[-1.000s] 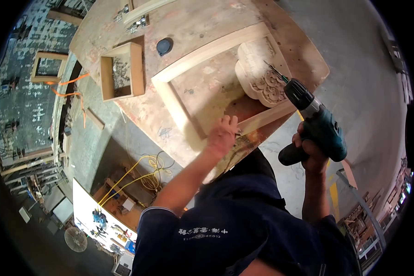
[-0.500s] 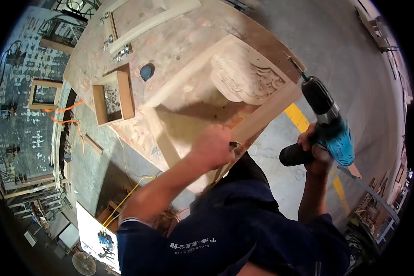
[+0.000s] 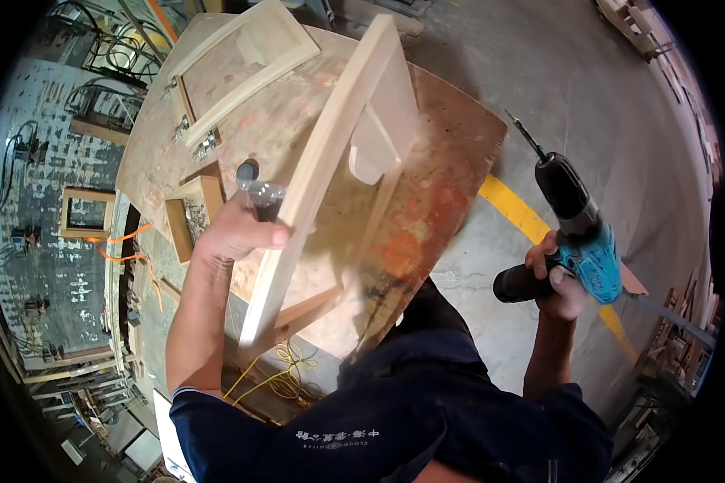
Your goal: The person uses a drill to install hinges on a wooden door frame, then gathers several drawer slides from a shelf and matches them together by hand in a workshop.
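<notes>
My left hand (image 3: pixel 238 229) is closed on one long rail of a pale wooden frame (image 3: pixel 322 161), its thumb against the wood. The frame stands tilted up from the worktable, and part of its thick panel (image 3: pixel 370 149) shows inside. Beside my left fingers is a blurred, shiny metal piece (image 3: pixel 263 193), possibly a hinge. Off the table's right side, my right hand (image 3: pixel 557 278) grips a teal and black cordless drill (image 3: pixel 592 258) by its handle. A long bit (image 3: pixel 525 134) points up and away from the drill's chuck.
The worktable (image 3: pixel 435 209) also carries a second wooden frame (image 3: pixel 258 88) with metal hinges, a small open wooden box (image 3: pixel 193 211) of loose hardware and a dark round object (image 3: pixel 250 167). A yellow cord (image 3: pixel 286 378) lies coiled below the near edge.
The frame has gone from lying flat, carved panel up, to standing tilted on edge. My left hand has moved left and up onto its rail. The drill has barely shifted.
</notes>
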### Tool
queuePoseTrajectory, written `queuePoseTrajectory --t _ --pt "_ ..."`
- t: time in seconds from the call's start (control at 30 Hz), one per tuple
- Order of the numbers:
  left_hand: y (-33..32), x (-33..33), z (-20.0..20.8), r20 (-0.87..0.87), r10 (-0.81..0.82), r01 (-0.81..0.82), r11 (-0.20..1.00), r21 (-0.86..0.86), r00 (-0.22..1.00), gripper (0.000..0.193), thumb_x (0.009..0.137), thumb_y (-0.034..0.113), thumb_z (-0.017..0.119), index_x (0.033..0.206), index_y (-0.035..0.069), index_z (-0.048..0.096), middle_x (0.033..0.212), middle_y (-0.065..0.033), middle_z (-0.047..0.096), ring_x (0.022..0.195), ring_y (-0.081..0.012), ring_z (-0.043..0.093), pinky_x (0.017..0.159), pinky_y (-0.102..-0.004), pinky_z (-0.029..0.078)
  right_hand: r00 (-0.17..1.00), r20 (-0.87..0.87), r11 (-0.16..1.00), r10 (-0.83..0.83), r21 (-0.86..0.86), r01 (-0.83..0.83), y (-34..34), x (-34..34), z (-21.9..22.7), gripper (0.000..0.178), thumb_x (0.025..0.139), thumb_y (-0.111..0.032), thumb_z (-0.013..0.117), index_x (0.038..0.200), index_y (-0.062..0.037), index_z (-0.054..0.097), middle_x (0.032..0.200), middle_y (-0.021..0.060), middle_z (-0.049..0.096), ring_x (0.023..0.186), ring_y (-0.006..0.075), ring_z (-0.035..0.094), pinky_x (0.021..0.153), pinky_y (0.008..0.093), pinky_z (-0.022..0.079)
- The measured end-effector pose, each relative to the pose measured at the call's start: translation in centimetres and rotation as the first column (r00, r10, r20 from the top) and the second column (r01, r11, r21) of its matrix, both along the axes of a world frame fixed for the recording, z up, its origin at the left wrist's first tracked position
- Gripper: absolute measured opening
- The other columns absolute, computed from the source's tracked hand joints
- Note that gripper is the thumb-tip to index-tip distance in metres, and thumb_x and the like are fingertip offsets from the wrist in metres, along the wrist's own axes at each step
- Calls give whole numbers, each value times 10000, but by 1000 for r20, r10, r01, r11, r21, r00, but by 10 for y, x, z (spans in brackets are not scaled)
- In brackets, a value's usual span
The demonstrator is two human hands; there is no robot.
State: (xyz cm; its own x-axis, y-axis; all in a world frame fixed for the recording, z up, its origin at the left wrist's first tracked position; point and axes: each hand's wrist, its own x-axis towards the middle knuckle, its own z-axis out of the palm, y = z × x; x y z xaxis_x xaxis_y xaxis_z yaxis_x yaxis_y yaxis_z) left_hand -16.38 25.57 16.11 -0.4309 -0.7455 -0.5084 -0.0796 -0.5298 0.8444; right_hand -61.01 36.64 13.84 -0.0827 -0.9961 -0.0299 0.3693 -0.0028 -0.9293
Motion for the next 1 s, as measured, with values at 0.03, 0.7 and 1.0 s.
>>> queuePoseTrajectory --t 0.03,0.7,1.0 --pt "-2 12 -19 2 -3 3 1000 -7 1000 794 602 320 926 1240 -56 639 1032 -144 741 926 -210 710 858 -311 549 1000 2 1000 -3 -7 3 -2 3 -4 548 754 -227 753 1187 13 517 1001 57 574 690 140 577 766 344 508" --pt "-67 52 -176 684 -130 320 934 -158 718 272 901 103 685 1169 68 711 854 -37 685 748 -133 582 730 -293 484 986 -120 968 114 238 -83 -26 44 -4 632 607 -20 506 1238 24 507 951 129 609 648 192 592 673 337 542" --pt "61 59 -176 426 401 -309 912 -270 811 253 925 161 691 1088 -5 592 860 -34 625 752 -111 600 670 -287 500 900 -170 884 400 332 -330 -40 90 -32 554 657 -98 551 1205 -20 512 915 75 565 688 160 590 775 330 537"
